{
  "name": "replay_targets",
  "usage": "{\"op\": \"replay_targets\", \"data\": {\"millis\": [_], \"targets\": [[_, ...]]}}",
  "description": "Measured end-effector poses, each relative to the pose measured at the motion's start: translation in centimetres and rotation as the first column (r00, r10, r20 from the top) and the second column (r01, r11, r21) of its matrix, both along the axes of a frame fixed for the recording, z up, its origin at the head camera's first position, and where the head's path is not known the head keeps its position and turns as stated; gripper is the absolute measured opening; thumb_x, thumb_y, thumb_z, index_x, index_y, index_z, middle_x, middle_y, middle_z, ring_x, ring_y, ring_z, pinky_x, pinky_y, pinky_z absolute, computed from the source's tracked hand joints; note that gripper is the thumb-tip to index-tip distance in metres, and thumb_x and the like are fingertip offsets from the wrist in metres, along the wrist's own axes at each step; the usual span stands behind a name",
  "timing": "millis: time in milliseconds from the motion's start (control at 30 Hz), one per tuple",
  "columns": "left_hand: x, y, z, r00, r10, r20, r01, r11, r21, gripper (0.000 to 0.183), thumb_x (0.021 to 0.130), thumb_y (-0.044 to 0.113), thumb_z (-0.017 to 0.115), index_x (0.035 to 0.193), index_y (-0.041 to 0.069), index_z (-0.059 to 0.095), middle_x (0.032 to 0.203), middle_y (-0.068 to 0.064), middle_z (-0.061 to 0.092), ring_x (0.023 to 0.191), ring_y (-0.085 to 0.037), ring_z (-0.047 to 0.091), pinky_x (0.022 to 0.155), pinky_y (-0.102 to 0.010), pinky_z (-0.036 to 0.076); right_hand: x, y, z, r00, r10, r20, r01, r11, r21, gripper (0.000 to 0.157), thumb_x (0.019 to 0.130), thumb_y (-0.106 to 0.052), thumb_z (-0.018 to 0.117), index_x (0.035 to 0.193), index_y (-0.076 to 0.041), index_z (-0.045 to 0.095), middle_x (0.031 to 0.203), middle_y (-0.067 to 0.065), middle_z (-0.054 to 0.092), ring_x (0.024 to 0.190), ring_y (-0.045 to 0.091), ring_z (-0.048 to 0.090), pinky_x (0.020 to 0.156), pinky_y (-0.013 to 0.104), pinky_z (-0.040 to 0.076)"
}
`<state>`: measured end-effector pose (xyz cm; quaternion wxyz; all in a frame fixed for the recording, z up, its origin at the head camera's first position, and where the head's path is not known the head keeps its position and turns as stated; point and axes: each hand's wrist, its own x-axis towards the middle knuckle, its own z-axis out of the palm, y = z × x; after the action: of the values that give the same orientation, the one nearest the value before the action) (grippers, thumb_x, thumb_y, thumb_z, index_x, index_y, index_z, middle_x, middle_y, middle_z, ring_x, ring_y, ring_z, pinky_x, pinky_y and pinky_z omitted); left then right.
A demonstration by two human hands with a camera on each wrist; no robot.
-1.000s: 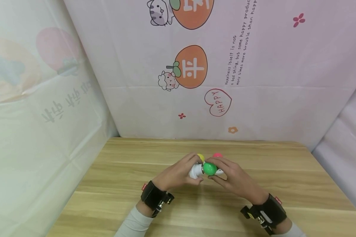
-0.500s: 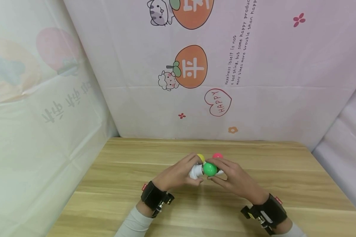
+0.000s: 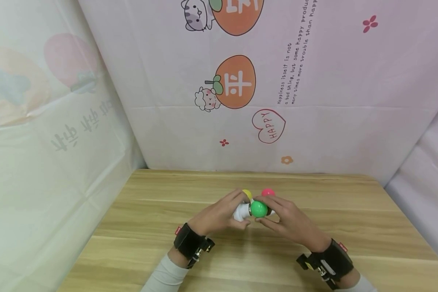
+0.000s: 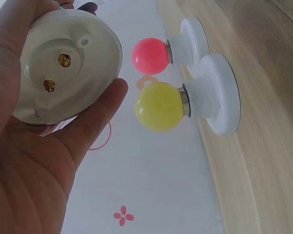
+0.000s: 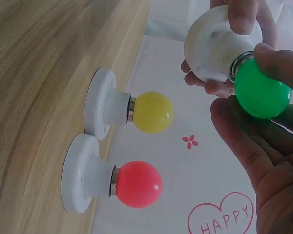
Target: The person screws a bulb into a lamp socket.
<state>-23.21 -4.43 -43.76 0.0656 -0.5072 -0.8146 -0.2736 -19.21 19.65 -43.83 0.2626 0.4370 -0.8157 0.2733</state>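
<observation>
My left hand [image 3: 219,213] grips a round white lamp holder [image 3: 242,212] by its base, raised off the table. In the left wrist view the holder's hollow underside shows two brass screws [image 4: 64,60]. A green light bulb [image 5: 262,90] sits at the mouth of this holder, its metal cap partly visible there. Thumb and fingers of my right hand [image 3: 293,219] pinch the bulb's glass. How deep the cap is in the socket cannot be told.
Behind the hands, a yellow bulb [image 5: 154,112] and a pink-red bulb [image 5: 139,184] stand in white holders on the wooden table [image 3: 160,243]. A printed white cloth [image 3: 332,134] rises at the table's back edge, with more cloth at both sides.
The green bulb and the right fingertips on it have shifted very slightly. Left hand and lamp holder keep practically the same position.
</observation>
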Motion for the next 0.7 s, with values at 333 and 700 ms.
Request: {"op": "replay_targets", "data": {"millis": [333,700], "targets": [[0.11,0.08,-0.08,1.0,-0.003,0.009,0.003,1.0,-0.007,0.044,0.084,0.031,0.07,0.117,0.015,0.047,0.111,0.007,0.043,0.095,-0.005,0.045,0.072,-0.008,0.045,0.14,-0.12,-0.07,1.0,0.004,0.017,-0.004,1.0,-0.007,0.054,0.081,-0.021,0.077,0.129,-0.014,0.055,0.108,-0.009,0.06,0.08,0.0,0.055,0.067,0.012,0.05],[0.14,0.16,-0.11,1.0,-0.018,0.022,0.018,1.0,-0.001,0.042,0.084,0.03,0.07,0.115,0.016,0.046,0.109,0.008,0.042,0.093,-0.004,0.045,0.071,-0.008,0.045,0.39,-0.2,-0.19,0.995,-0.058,0.087,0.056,0.998,0.025,0.043,0.085,-0.026,0.073,0.123,-0.012,0.056,0.089,-0.016,0.053,0.068,0.001,0.052,0.058,0.009,0.045]]}}
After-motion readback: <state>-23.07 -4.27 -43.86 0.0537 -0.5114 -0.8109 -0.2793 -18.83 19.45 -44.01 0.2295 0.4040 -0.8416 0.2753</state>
